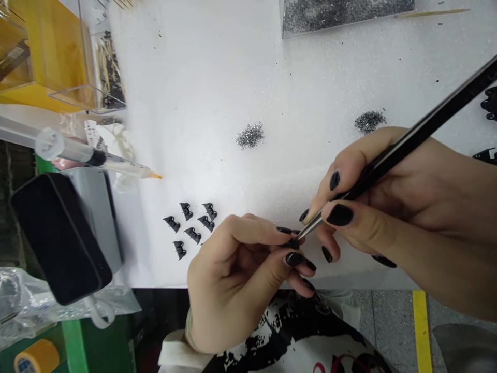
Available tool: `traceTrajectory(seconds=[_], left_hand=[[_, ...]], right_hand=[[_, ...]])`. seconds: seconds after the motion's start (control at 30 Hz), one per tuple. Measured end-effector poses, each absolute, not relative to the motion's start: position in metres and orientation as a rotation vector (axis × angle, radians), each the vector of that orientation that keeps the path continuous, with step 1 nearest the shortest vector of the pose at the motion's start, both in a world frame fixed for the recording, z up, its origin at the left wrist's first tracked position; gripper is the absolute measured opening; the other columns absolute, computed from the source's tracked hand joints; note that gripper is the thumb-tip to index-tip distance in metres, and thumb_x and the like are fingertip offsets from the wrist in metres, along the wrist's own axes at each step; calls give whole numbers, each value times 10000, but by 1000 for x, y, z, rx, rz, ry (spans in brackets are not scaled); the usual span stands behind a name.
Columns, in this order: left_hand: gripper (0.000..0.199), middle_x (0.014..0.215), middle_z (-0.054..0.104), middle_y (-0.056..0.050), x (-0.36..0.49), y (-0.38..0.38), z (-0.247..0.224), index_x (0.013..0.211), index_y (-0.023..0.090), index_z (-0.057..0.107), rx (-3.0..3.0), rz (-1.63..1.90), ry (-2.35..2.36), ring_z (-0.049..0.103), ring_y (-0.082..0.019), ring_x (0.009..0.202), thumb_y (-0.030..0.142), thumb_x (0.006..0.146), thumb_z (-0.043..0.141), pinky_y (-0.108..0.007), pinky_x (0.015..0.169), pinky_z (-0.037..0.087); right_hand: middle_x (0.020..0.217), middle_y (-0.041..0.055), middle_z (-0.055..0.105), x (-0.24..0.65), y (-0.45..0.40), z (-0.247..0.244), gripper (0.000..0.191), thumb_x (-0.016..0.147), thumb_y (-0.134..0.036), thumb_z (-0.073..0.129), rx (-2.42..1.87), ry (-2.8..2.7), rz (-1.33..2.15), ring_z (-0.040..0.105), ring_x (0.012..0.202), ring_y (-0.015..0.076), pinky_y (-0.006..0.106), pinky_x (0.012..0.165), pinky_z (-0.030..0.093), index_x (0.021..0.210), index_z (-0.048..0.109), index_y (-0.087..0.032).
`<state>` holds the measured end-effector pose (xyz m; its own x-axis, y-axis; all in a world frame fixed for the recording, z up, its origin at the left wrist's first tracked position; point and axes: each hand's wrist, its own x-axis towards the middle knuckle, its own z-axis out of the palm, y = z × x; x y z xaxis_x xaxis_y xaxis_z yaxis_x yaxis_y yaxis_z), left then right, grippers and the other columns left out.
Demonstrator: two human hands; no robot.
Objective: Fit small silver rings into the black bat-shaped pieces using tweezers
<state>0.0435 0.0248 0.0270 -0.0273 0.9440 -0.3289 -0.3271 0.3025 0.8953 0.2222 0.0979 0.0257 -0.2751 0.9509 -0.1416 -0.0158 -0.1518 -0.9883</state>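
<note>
My right hand (373,202) is closed round black tweezers (404,145) with a silver tip, held slanting down to the left. The tip meets a small black piece (294,242) pinched between the thumb and forefinger of my left hand (240,274). Fingers cover most of that piece, so its shape is hard to make out. Left of my left hand, several small black claw clips (193,234) lie in a loose group on the white table (186,129). Farther back are a pile of tiny metal springs (250,135) and a second, darker pile (370,122).
A syringe (97,155) with an orange tip juts over the table from the left, above a black phone-like device (60,238). Clear boxes (89,96) stand at the back left. A glittery dark tray (345,15) lies at the far edge; black parts (490,103) sit far right.
</note>
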Motion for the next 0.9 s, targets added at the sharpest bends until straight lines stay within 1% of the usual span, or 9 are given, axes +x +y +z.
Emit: traceTrajectory(seconds=[0.1,0.2,0.27,0.33,0.43,0.53,0.67,0.8,0.9], left_hand=[[230,914,782,26,49,23,32,1018,208,748,696,1166,1227,811,-87,710,-21,991,751,-100,622,693],[246,888,768,33,45,24,28,1027,212,731,740,1161,1236,812,-96,693,-31,992,745,-110,614,695],[206,901,777,22,39,25,23,1043,213,732,797,1152,1185,826,-115,699,11,1010,750,-124,600,700],[176,914,789,9,35,26,20,1055,220,740,860,1136,1115,840,-142,708,50,1017,763,-137,573,700],[200,884,771,20,36,26,21,1049,242,735,850,1119,1156,831,-135,694,47,1015,762,-141,573,703],[245,874,749,34,40,24,25,1030,249,725,790,1116,1254,817,-104,699,6,1005,748,-117,601,697],[160,933,796,0,37,25,23,1047,221,736,905,1116,1174,838,-140,714,64,1025,755,-131,568,696],[189,985,816,-11,30,28,18,1057,215,743,919,1109,1149,845,-150,726,29,1024,739,-148,566,705],[250,1003,820,-3,29,29,17,1068,227,760,859,1106,1075,856,-160,765,-14,1019,716,-170,585,722]], right_hand=[[851,0,741,218,102,24,458,935,-496,846,-1128,-1303,1543,844,1028,317,424,744,778,1338,665,-374],[855,-1,755,221,99,26,426,939,-477,844,-1101,-1291,1582,849,971,304,409,722,774,1310,671,-359],[848,-21,772,225,95,28,313,944,-369,852,-1074,-1260,1661,850,867,259,348,668,762,1207,685,-339],[834,-55,791,229,92,30,232,952,-195,829,-1063,-1197,1767,835,747,184,239,607,730,1083,677,-311],[817,-83,815,232,89,29,245,957,-74,781,-1073,-1137,1836,818,669,118,117,571,677,1007,660,-281],[797,-66,810,233,92,27,172,969,-180,813,-1096,-1145,1807,811,650,122,104,544,658,999,669,-268],[783,-56,783,237,103,28,135,997,-277,809,-1102,-1100,1880,793,649,127,143,546,659,974,676,-285],[732,-45,698,244,113,28,297,858,-450,951,-1067,-941,1999,708,563,132,224,514,665,908,700,-300],[751,-49,701,247,109,26,227,914,-397,906,-1076,-1026,1916,686,553,129,242,482,635,936,695,-315]])
